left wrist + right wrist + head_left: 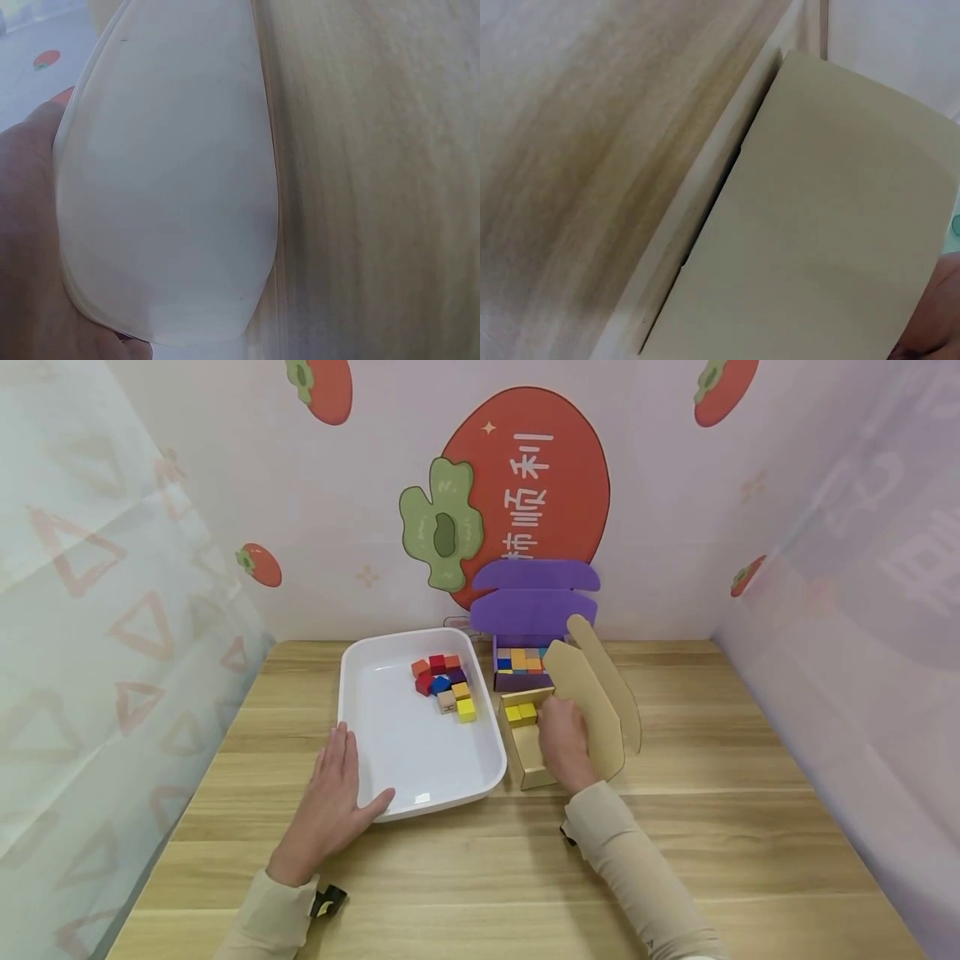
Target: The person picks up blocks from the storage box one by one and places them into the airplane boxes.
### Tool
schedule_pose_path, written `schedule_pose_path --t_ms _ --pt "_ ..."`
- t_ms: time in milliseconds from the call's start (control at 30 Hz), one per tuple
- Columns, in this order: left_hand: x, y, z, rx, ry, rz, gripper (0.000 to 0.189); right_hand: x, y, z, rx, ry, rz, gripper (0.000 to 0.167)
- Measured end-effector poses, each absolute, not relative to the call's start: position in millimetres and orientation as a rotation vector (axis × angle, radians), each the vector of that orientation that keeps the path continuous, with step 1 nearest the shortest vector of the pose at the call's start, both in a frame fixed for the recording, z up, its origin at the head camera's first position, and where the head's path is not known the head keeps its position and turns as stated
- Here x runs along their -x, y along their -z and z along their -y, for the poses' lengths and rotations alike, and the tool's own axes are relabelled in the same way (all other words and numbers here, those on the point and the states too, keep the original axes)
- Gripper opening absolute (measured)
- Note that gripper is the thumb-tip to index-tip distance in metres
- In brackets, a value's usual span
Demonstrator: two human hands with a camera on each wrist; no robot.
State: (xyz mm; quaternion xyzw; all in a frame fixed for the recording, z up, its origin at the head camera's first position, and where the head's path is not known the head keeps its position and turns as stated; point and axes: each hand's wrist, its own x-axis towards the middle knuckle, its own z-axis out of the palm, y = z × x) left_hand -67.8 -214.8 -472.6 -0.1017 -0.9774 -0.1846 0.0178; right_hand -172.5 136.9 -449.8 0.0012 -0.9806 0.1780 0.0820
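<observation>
My left hand (333, 797) rests on the near left corner of a white tray (397, 777), its fingers straight along the left rim and its thumb out over the near rim. Inside the tray, toward the right side, lie several cubes, among them a yellow cube (466, 710), a wooden cube (447, 702) and a blue cube (440, 686). My right hand (566, 739) reaches down into an open cardboard box (529, 747). Two yellow cubes (521, 714) sit in the box's far end, right beside that hand. Its fingertips are hidden, and I cannot tell what they hold.
Behind the cardboard box stands a purple box (534, 610) with its lid up and several coloured blocks (519, 660) inside. The cardboard lid (592, 710) stands raised on the right. A patterned backdrop (360, 510) rises behind the wooden table (712, 793).
</observation>
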Motion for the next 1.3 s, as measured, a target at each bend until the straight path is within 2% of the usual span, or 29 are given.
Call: schedule_pose_path --t_ms 167,433,600,800,900,1000,1133,1300 --pt "68.0 474.4 214.7 0.312 0.566 3.036 0.112 175.7 455.1 -139.2 -0.060 -0.616 2.888 0.018" --pt "68.2 476.4 214.0 0.314 0.565 3.035 0.112 176.4 454.4 -141.3 -0.116 -0.793 2.835 0.026" --pt "68.7 475.5 214.1 0.314 0.561 3.039 0.112 177.4 427.2 -133.3 -0.166 -0.807 2.878 0.013" --pt "69.5 475.2 214.1 0.314 0.558 3.044 0.113 198.9 392.8 -105.6 -0.444 -0.674 2.980 0.007" --pt "71.5 473.0 222.2 0.341 0.557 3.038 0.113 209.0 381.9 -81.5 -0.536 -0.693 3.048 0.009" --pt "72.7 471.4 230.1 0.366 0.562 3.038 0.113 215.9 377.3 -59.7 -0.589 -0.748 3.135 0.021" --pt "74.4 469.0 240.1 0.396 0.566 3.045 0.113 223.9 381.3 -35.8 -0.667 -0.558 3.274 0.028" --pt "76.1 468.8 245.4 0.400 0.553 3.051 0.113 232.6 396.6 -12.3 -0.776 0.002 3.292 0.034"
